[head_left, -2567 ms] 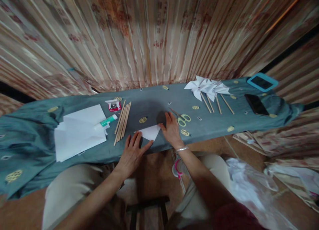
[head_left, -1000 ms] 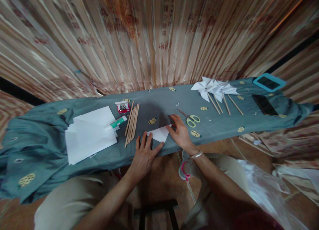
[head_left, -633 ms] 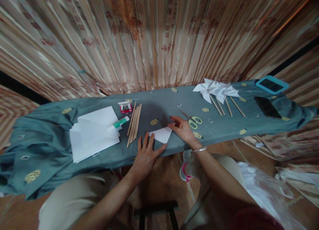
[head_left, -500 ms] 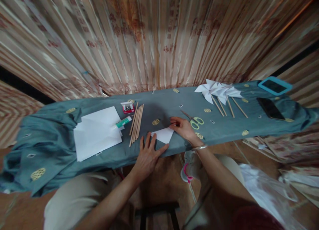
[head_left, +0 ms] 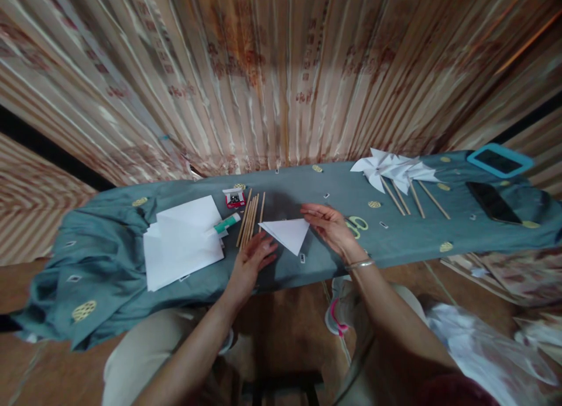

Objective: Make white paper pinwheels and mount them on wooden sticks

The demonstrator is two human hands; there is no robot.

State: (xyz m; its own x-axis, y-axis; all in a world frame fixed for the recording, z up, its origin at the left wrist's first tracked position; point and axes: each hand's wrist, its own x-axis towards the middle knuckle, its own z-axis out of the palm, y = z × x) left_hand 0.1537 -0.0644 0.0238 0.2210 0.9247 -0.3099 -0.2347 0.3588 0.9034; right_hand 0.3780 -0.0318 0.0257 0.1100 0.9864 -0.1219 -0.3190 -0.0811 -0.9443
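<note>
A white sheet of paper folded into a triangle [head_left: 287,233] is raised a little over the cloth, one corner pointing down towards me. My right hand [head_left: 330,230], a bangle at its wrist, pinches the paper's right corner between thumb and fingers. My left hand [head_left: 251,264] hovers by the paper's left side, fingers apart and holding nothing. Just beyond it lies a bunch of thin wooden sticks [head_left: 250,215], one of them slightly apart from the others. Scissors with pale green handles [head_left: 359,225] lie behind my right hand, which hides their blades.
Left on the cloth-covered table [head_left: 333,183] are a stack of white paper [head_left: 184,248], a green glue stick [head_left: 227,223] and a small red box [head_left: 234,198]. Paper pinwheels on sticks [head_left: 395,169], a dark phone [head_left: 492,202] and a blue-framed device [head_left: 500,160] lie right. Behind hangs a curtain.
The folded paper has come up off the cloth and turned slightly, still in my right hand. My left hand has let go of it and moved left. The view has shifted a little.
</note>
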